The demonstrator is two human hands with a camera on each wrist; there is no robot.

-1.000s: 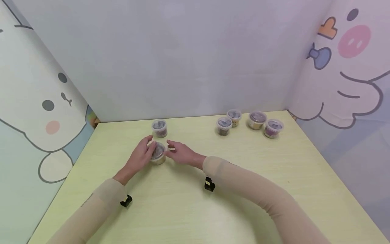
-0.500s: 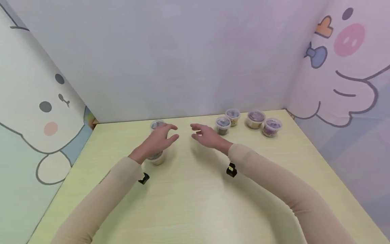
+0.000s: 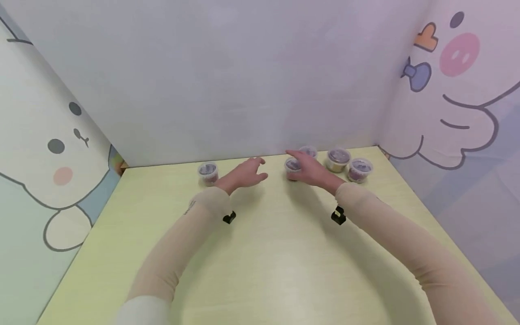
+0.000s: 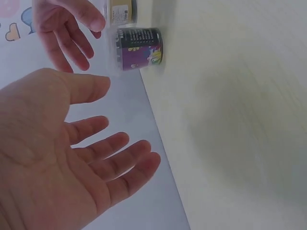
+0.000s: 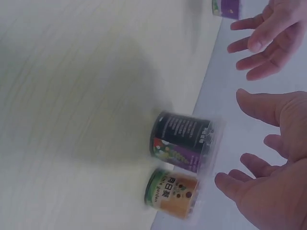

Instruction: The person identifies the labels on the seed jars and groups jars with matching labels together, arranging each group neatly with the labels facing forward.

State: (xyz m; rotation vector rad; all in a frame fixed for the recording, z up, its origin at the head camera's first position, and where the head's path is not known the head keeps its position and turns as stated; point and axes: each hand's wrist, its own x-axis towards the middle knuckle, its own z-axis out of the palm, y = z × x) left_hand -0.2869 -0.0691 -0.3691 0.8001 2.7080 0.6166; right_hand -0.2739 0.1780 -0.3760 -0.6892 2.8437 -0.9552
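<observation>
My right hand hovers over a small lidded plastic tub at the back of the table. In the right wrist view its fingers are spread, apart from that dark purple-labelled tub. An orange-labelled tub stands close beside it. To the left, my left hand is in the air, with nothing in its loosely bent fingers. Behind the left forearm sits another lidded tub. The left wrist view shows my left palm bare, facing the purple-labelled tub.
Two more tubs, one with a gold-coloured side and one purple, stand at the back right. The pale yellow table ends at a grey backdrop. Cartoon-printed panels flank both sides.
Both hands have moved rightward and back, away from the front tub on the left, which the left arm now hides. My right hand has come over the middle tub.
</observation>
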